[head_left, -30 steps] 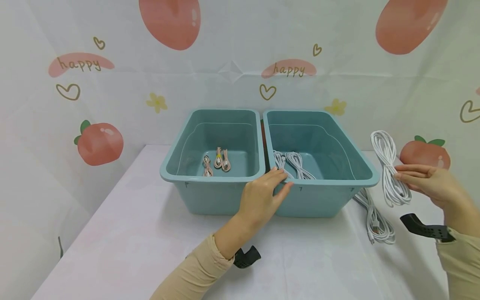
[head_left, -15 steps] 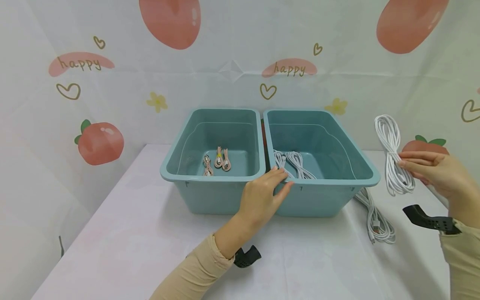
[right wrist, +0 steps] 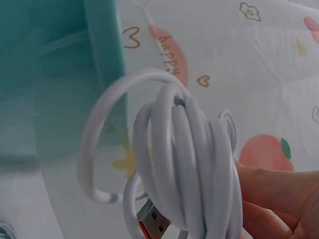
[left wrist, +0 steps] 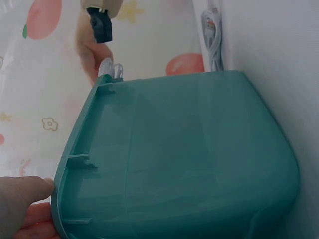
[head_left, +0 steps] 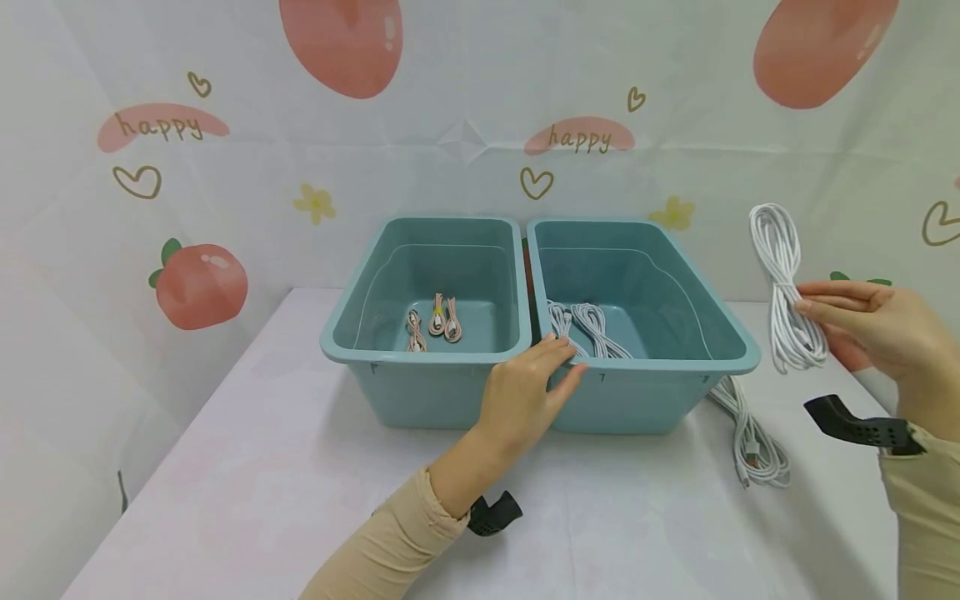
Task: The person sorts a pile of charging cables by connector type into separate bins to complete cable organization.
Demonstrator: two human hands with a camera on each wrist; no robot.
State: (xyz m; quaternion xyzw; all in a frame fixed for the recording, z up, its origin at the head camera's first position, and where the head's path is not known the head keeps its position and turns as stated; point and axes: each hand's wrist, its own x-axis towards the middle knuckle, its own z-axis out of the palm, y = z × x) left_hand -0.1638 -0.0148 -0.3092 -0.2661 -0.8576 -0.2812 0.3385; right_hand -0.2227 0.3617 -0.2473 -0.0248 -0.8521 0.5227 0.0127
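My right hand (head_left: 885,329) pinches a coiled white USB cable (head_left: 783,287) in the air, just right of the right teal bin (head_left: 637,398). The right wrist view shows the coil (right wrist: 184,149) close up, with a metal USB plug (right wrist: 154,219) hanging from it. My left hand (head_left: 525,400) grips the front rim of the right bin near its left corner, the thumb (left wrist: 42,188) lying against the rim. Two white cable coils (head_left: 596,329) lie inside this bin. On the table at its right side rests another white USB cable (head_left: 757,454).
A second teal bin (head_left: 427,392) stands close on the left, with a narrow gap between the two. Inside it lie 3 small pinkish cable coils (head_left: 437,317). A printed cloth backdrop (head_left: 450,100) hangs behind the white table (head_left: 247,500).
My right hand has risen with the white USB cable, and the coil now hangs higher beside the right bin. The left hand stays on the rim.
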